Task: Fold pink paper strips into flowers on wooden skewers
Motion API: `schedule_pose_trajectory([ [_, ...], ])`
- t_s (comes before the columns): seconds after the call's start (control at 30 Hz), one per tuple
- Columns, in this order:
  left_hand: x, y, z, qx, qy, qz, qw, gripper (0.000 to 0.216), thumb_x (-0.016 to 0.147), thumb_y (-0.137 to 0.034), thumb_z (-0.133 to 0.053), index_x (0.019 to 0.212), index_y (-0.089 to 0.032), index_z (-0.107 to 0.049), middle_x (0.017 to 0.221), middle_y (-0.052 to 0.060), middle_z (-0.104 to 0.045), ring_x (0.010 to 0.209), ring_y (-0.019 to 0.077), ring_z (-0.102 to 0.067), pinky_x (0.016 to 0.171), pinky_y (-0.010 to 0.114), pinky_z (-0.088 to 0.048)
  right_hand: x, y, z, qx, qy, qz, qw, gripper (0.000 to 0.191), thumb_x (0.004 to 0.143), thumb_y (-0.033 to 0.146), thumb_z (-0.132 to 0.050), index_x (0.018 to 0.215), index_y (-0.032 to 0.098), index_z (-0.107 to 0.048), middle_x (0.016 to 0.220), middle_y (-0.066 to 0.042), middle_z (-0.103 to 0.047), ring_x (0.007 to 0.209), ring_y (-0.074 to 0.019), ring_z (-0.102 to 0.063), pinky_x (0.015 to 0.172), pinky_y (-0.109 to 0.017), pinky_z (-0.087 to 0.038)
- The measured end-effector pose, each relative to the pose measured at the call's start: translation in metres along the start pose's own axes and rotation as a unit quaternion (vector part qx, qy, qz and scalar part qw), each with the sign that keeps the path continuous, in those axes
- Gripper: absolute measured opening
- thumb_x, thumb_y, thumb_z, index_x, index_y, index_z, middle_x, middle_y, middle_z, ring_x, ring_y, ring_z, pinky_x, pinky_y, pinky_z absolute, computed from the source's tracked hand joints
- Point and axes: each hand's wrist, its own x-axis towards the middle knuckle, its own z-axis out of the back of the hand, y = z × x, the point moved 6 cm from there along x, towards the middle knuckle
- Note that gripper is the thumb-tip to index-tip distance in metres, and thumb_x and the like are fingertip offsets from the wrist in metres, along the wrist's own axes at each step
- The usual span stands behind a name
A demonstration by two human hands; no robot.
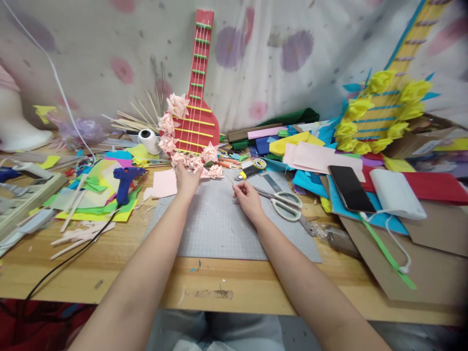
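A red paper lute [195, 129] with yellow and green strips and white strings stands upright at the back, pink paper flowers [167, 124] along its left and lower edge. My left hand [187, 181] reaches to its foot, with thumb and fingers around a pink paper flower [190, 161]; the fingertips are partly hidden among the petals. In a pinch, my right hand [247, 199] holds a thin wooden stick [229, 178] that points up and left towards the flowers. Both hands are over the grey cutting mat [223, 229]. Scissors [287, 204] lie right of my right hand.
On the left, a blue glue gun [124, 185] stands on coloured paper, its black cord trailing forward. Pale pink paper [164, 183] lies beside the mat. A phone [351, 189], a white power bank [397, 192] and cardboard are on the right, before a yellow paper instrument [380, 114].
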Motion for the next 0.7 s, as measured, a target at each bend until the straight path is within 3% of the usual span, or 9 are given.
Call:
schedule_pose_trajectory([
  [0.1,-0.018,-0.002,0.014,0.072,-0.019,-0.089,0.993,0.048,0.068,-0.027,-0.058,0.111,-0.014,-0.041,0.111,0.014,-0.047,0.105,0.021,-0.046,0.084,0.034,-0.043,0.0,0.001,-0.003,0.002,0.005,0.005,1.0,0.022,0.074,0.041,-0.047,0.072,0.019,-0.048,0.057,0.003,-0.054,0.048,-0.0081,-0.044,0.047,-0.02,-0.034],
  [0.23,-0.054,0.001,0.03,0.108,0.047,-0.174,0.978,0.034,0.07,-0.019,-0.052,0.104,-0.018,-0.046,0.105,0.009,-0.05,0.097,0.0172,-0.05,0.079,0.031,-0.046,0.0,0.003,-0.007,-0.005,0.015,0.015,1.0,0.022,0.076,0.04,-0.045,0.07,0.019,-0.047,0.057,0.003,-0.054,0.048,-0.0083,-0.045,0.048,-0.02,-0.033],
  [0.4,-0.057,0.009,0.043,0.097,0.046,-0.148,0.983,0.027,0.07,-0.015,-0.049,0.096,-0.017,-0.049,0.098,0.007,-0.051,0.087,0.0144,-0.053,0.068,0.026,-0.048,-0.002,0.004,-0.009,-0.034,0.028,0.015,0.999,0.022,0.077,0.04,-0.044,0.069,0.02,-0.047,0.057,0.003,-0.055,0.05,-0.0089,-0.047,0.05,-0.021,-0.034],
  [0.7,-0.027,0.019,0.08,0.209,-0.037,-0.12,0.97,0.025,0.068,-0.018,-0.052,0.093,-0.018,-0.054,0.094,0.005,-0.055,0.089,0.018,-0.051,0.08,0.032,-0.042,0.0,0.001,-0.012,-0.068,0.034,0.013,0.997,0.022,0.076,0.041,-0.045,0.07,0.02,-0.047,0.056,0.004,-0.056,0.05,-0.0097,-0.048,0.051,-0.021,-0.034],
])
